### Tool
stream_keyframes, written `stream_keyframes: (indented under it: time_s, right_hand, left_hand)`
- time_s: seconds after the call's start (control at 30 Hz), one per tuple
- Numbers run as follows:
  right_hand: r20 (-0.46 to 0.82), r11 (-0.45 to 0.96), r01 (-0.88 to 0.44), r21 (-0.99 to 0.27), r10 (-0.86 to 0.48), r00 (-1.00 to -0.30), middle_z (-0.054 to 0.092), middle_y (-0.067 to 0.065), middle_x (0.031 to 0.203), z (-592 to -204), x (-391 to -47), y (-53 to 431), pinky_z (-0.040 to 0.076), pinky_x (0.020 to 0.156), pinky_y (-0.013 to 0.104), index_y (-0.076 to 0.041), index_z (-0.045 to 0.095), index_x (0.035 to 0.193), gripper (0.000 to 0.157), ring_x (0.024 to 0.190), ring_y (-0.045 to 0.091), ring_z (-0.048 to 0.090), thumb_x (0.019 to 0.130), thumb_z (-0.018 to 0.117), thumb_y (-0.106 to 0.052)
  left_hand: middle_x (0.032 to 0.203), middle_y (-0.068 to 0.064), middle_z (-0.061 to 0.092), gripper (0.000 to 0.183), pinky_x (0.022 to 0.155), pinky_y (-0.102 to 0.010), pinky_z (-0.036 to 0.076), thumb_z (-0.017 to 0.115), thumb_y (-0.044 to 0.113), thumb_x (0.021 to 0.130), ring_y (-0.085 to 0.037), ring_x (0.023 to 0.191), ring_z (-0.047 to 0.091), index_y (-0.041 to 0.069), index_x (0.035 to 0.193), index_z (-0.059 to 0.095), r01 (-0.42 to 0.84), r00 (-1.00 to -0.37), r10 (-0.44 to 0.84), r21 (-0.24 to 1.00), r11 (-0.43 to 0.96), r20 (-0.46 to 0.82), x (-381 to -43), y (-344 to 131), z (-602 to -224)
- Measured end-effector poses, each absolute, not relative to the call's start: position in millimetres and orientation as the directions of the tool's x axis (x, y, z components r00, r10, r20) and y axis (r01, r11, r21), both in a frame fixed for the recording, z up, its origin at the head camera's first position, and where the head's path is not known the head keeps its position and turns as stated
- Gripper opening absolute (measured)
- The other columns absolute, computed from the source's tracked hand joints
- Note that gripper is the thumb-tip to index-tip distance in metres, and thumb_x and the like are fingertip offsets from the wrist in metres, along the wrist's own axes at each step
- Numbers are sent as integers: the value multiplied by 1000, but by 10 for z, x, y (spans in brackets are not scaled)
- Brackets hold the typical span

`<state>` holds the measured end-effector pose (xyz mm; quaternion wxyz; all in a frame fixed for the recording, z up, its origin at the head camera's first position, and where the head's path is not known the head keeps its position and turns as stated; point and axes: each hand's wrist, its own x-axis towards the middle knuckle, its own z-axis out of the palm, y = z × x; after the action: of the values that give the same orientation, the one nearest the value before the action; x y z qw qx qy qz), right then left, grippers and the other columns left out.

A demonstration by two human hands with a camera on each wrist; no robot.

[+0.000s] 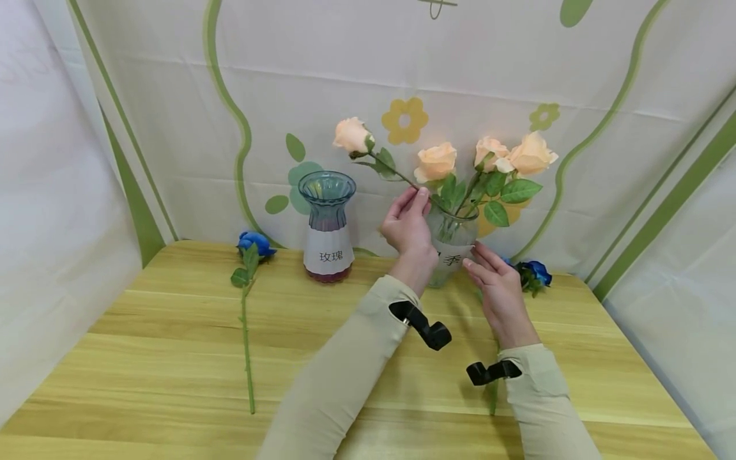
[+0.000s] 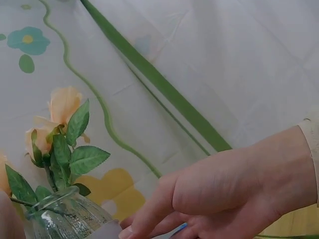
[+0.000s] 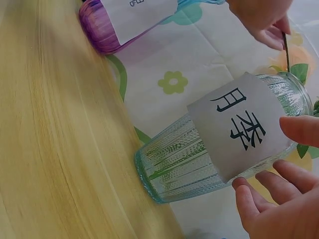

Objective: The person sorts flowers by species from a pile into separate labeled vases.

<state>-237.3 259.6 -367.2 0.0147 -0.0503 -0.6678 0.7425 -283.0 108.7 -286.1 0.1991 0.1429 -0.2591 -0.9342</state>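
My left hand (image 1: 411, 233) pinches the stem of a peach rose (image 1: 352, 135) at the mouth of a clear glass vase (image 1: 439, 276). This rose leans far out to the left, its stem (image 3: 286, 50) running down to the rim in the right wrist view. Three more peach roses (image 1: 435, 161) stand in the vase, leaning back and right. My right hand (image 1: 505, 297) is at the vase's right side, fingers spread and lightly bent, fingertips right at the glass. In the right wrist view, its thumb (image 3: 299, 130) overlaps the white paper label (image 3: 239, 127) with black characters.
A blue-and-purple glass vase (image 1: 326, 220) with a white label stands to the left. A blue rose (image 1: 255, 244) with a long stem lies on the wooden table (image 1: 144, 358) farther left. More blue blooms (image 1: 536, 273) lie behind my right hand. A printed curtain (image 1: 322, 51) hangs behind.
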Motion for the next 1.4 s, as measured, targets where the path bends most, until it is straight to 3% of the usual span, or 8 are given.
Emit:
stream_keyframes:
  time_s: [0.27, 0.53, 0.7, 0.87, 0.97, 1.17, 1.4]
  right_hand:
    - [-61, -128, 47, -991, 106, -992, 30, 7, 176, -3667, -2391, 2584, 35, 127, 33, -13, 33, 167, 65, 159, 15, 36, 108, 61, -12]
    - [-72, -124, 59, -991, 104, -992, 32, 6, 175, -3667, -2390, 2580, 36, 127, 32, -14, 34, 167, 66, 158, 14, 38, 107, 63, -15]
    - [-66, -124, 54, -991, 101, -993, 31, 6, 175, -3661, -2396, 2581, 33, 129, 34, -14, 33, 167, 65, 158, 15, 38, 108, 61, -13]
    - [-69, -140, 53, -989, 108, -992, 32, 6, 175, -3672, -2400, 2591, 32, 130, 37, -13, 34, 166, 65, 157, 15, 39, 108, 62, -13]
    - [-69, -146, 53, -988, 109, -992, 32, 6, 175, -3679, -2396, 2596, 33, 130, 36, -13, 34, 166, 66, 158, 14, 38, 107, 63, -14]
    - [-62, -130, 48, -990, 101, -993, 31, 7, 175, -3687, -2385, 2603, 39, 123, 26, -13, 33, 167, 67, 154, 12, 42, 107, 63, -16]
    - [-70, -140, 55, -989, 101, -992, 31, 7, 175, -3687, -2384, 2598, 32, 130, 35, -14, 34, 167, 67, 150, 11, 46, 107, 64, -16]
  left_hand:
    - [86, -4, 80, 10, 73, -27, 59, 88, 1, 83, -7, 73, 69, 5, 90, 82, 228, -881, -443, 670, -706, -167, -2855, 1210, -2877]
    - [93, -4, 83, 12, 89, -33, 63, 87, 2, 86, -11, 87, 77, 9, 95, 86, 155, -916, -381, 762, -628, -128, -2798, 1257, -2887]
    - [100, 0, 83, 16, 94, -33, 62, 85, 7, 89, -11, 96, 77, 14, 103, 86, 123, -943, -327, 851, -510, -60, -2757, 1261, -2878]
    - [109, -3, 83, 23, 86, -26, 61, 78, 6, 95, -9, 98, 76, 12, 117, 83, 114, -977, -209, 944, -308, 49, -2723, 1249, -2858]
    - [113, -5, 82, 25, 84, -24, 60, 76, 5, 97, -10, 102, 76, 12, 120, 82, 129, -984, -154, 964, -233, 95, -2698, 1217, -2850]
    - [114, -6, 82, 21, 87, -28, 62, 77, 7, 96, -9, 100, 76, 11, 117, 83, 132, -979, -188, 957, -260, 84, -2647, 1097, -2917]
    - [116, -1, 81, 23, 95, -30, 61, 79, 10, 96, -9, 103, 74, 13, 119, 81, 167, -965, -229, 970, -177, 125, -2574, 854, -3050]
